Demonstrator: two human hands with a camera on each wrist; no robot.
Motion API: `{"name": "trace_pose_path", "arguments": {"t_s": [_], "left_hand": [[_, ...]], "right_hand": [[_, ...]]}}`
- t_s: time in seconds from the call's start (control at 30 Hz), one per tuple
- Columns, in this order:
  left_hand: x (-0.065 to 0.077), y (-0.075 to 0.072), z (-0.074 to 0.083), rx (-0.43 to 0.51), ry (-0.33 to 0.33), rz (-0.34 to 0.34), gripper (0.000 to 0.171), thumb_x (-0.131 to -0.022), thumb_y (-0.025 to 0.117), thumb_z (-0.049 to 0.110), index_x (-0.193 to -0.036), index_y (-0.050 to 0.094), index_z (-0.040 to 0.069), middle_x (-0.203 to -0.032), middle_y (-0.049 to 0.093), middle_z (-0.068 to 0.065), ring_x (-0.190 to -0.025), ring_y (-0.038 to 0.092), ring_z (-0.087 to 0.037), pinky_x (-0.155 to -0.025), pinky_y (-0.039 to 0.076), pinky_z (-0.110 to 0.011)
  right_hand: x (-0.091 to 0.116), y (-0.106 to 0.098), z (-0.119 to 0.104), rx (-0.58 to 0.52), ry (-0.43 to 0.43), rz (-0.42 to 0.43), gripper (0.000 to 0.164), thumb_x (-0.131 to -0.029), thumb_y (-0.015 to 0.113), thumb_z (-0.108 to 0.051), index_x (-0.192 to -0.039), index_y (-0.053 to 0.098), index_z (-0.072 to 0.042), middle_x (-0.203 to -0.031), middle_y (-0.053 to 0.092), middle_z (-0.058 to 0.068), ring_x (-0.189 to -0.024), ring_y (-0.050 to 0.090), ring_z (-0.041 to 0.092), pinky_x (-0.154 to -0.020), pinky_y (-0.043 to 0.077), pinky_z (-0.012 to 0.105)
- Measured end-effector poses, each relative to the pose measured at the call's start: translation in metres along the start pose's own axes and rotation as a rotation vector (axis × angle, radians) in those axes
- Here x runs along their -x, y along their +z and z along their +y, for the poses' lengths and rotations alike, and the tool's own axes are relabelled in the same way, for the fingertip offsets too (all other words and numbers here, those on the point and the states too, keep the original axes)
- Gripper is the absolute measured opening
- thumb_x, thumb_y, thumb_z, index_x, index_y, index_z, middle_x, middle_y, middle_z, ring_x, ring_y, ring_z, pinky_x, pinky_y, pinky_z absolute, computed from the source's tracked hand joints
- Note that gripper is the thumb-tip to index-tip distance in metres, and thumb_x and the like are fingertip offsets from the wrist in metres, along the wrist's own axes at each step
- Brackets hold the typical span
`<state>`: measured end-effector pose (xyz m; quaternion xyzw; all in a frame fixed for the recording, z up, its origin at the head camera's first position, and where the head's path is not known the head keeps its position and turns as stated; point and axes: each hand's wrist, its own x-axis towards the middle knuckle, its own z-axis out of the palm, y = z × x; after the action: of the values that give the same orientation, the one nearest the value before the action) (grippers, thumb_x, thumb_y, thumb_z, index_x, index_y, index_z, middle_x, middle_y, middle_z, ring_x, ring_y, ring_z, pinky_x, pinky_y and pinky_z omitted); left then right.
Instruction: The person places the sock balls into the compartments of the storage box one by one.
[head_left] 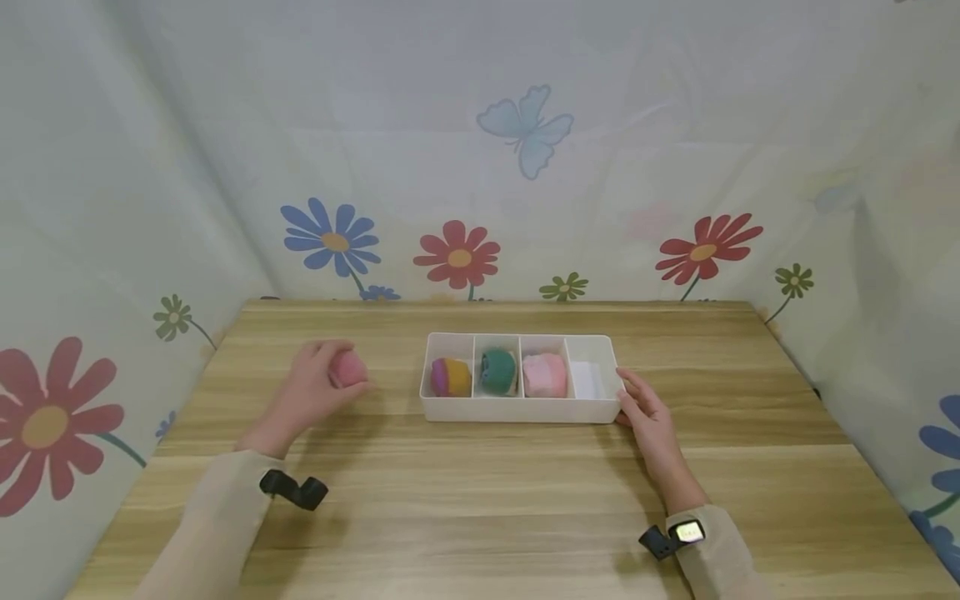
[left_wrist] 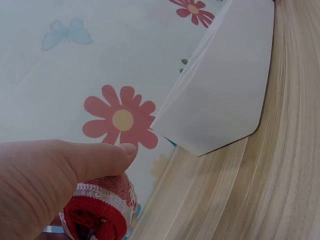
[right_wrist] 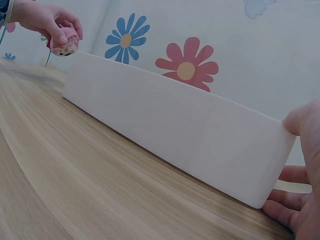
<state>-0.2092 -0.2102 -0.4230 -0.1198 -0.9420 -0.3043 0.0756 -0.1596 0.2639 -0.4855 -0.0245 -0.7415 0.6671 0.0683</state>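
Note:
My left hand (head_left: pixel 306 388) holds a rolled pink sock (head_left: pixel 348 369) above the table, left of a white divided box (head_left: pixel 517 411). In the left wrist view the rolled sock (left_wrist: pixel 100 210) shows a red coiled end and a white band under the thumb. At the box's right end, my right hand (head_left: pixel 651 423) grips the corner, thumb at the rim and fingers around the end wall. Three compartments each contain a rolled sock: a purple and yellow sock (head_left: pixel 451 377), a green sock (head_left: pixel 498 371) and a light pink sock (head_left: pixel 545 375). The rightmost compartment (head_left: pixel 590 354) shows its white floor.
The box stands on a wood-grain table (head_left: pixel 480 500). Behind and beside the table hangs a pale curtain (head_left: pixel 420 108) printed with flowers and a butterfly. Dark straps with small devices sit on both wrists, including a lit watch (head_left: pixel 687 532) on the right.

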Motion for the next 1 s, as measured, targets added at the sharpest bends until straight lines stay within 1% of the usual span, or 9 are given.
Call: {"name": "trace_pose_path", "arguments": {"t_s": [0.13, 0.3, 0.4, 0.67, 0.8, 1.0], "left_hand": [[-0.002, 0.001, 0.007, 0.002, 0.005, 0.01, 0.068, -0.073, 0.078, 0.039, -0.125, 0.049, 0.007, -0.125, 0.04, -0.022, -0.098, 0.047, -0.034, -0.072, 0.05, -0.048], [-0.004, 0.004, 0.014, 0.001, 0.024, 0.021, 0.066, -0.072, 0.079, 0.036, -0.124, 0.05, 0.007, -0.123, 0.041, -0.02, -0.099, 0.045, -0.033, -0.071, 0.05, -0.047], [-0.006, 0.005, 0.018, 0.01, 0.036, 0.019, 0.067, -0.072, 0.079, 0.035, -0.125, 0.05, 0.006, -0.122, 0.042, -0.02, -0.099, 0.045, -0.033, -0.072, 0.049, -0.047], [-0.012, 0.009, 0.025, 0.006, 0.066, 0.034, 0.07, -0.07, 0.079, 0.04, -0.124, 0.051, 0.007, -0.118, 0.046, -0.018, -0.099, 0.045, -0.033, -0.072, 0.049, -0.047], [-0.014, 0.011, 0.031, 0.013, 0.066, 0.03, 0.071, -0.071, 0.079, 0.041, -0.125, 0.05, 0.006, -0.118, 0.045, -0.017, -0.099, 0.045, -0.032, -0.072, 0.05, -0.046], [-0.017, 0.013, 0.039, 0.042, 0.086, 0.033, 0.07, -0.071, 0.08, 0.038, -0.125, 0.05, 0.006, -0.115, 0.046, -0.016, -0.096, 0.046, -0.03, -0.071, 0.05, -0.044]], "right_hand": [[0.0, -0.001, 0.0, 0.004, -0.007, -0.007, 0.048, -0.097, 0.049, -0.027, -0.14, 0.04, -0.008, -0.128, 0.047, 0.022, -0.096, 0.055, 0.005, -0.08, 0.049, 0.027], [0.0, -0.001, 0.0, 0.016, -0.008, -0.008, 0.047, -0.097, 0.048, -0.028, -0.14, 0.04, -0.009, -0.128, 0.047, 0.022, -0.096, 0.055, 0.005, -0.08, 0.049, 0.028], [0.0, -0.001, -0.001, 0.009, -0.008, -0.006, 0.047, -0.097, 0.048, -0.028, -0.14, 0.04, -0.009, -0.128, 0.047, 0.022, -0.096, 0.055, 0.005, -0.08, 0.049, 0.028], [0.0, -0.001, 0.0, 0.002, 0.005, -0.002, 0.047, -0.097, 0.048, -0.027, -0.14, 0.04, -0.008, -0.128, 0.047, 0.02, -0.096, 0.055, 0.005, -0.079, 0.049, 0.027], [-0.001, 0.0, -0.001, -0.006, 0.003, 0.001, 0.047, -0.097, 0.049, -0.027, -0.139, 0.041, -0.008, -0.128, 0.047, 0.021, -0.096, 0.055, 0.006, -0.079, 0.049, 0.027], [-0.001, 0.0, -0.002, 0.002, -0.005, -0.002, 0.046, -0.097, 0.049, -0.026, -0.139, 0.041, -0.008, -0.126, 0.048, 0.02, -0.095, 0.056, 0.006, -0.079, 0.05, 0.028]]}}
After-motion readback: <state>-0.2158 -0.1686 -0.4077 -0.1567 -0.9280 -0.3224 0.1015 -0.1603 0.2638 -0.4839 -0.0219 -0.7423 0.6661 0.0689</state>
